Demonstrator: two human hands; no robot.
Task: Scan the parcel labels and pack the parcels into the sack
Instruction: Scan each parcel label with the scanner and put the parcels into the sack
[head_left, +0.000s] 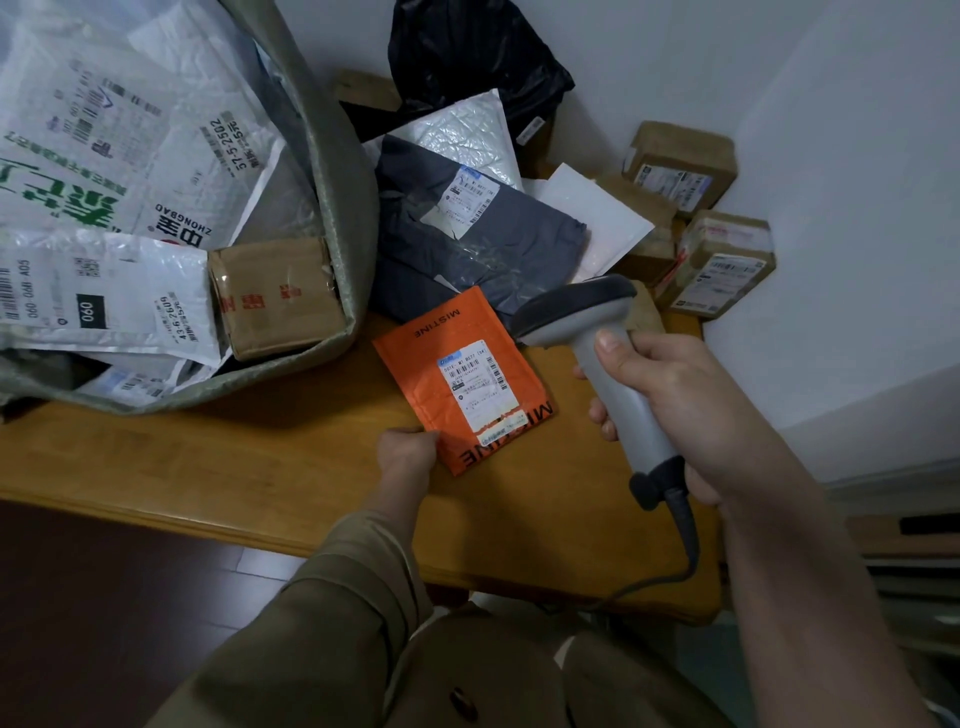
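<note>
- The right hand (670, 395) is wrapped round the grey handle of the barcode scanner (597, 358), thumb lying on top; the scanner's dark head points away from the person and to their left.
- The left hand (408, 449) pinches the near left corner of the orange parcel (460, 379), which lies flat on the wooden table (208, 467).
- The parcel's white label (480, 387) faces up, just left of and below the scanner head, so the scanner looks close to lined up on it. I judge only a small tilt down and leftwards is needed.
- The parcel's long axis runs slantwise, from far left to near right.
- The sack (332, 171) gapes open to the far left, already holding parcels; the left hand is the nearer to it.
- Beyond, a grey parcel (467, 234) and brown boxes (717, 260) wait.
</note>
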